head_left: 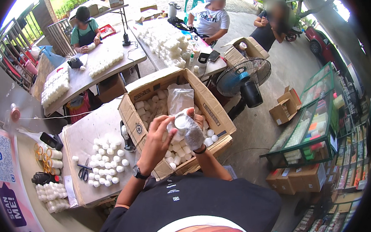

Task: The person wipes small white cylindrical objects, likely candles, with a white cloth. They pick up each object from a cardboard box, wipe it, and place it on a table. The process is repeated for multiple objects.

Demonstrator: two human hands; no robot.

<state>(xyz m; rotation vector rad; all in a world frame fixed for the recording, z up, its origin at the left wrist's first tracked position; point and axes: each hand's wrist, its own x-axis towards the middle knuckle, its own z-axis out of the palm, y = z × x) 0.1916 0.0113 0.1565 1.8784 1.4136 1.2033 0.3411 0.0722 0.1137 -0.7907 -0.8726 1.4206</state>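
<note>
Gripping round white jar (180, 123) — gloved right hand (191, 131)

This is an open-air packing workshop beside a small shop. A large cardboard box (177, 111) full of small white jars stands at the centre; left of it a bench (86, 144) carries more jars and scissors (83, 172). Beyond it, people work at other benches; right of it stand glass display cabinets (317, 120).

A black shirt with small white marks at six o'clock; a dark wristwatch (136, 171) on the left wrist, a black band (200, 151) on the right.
</note>
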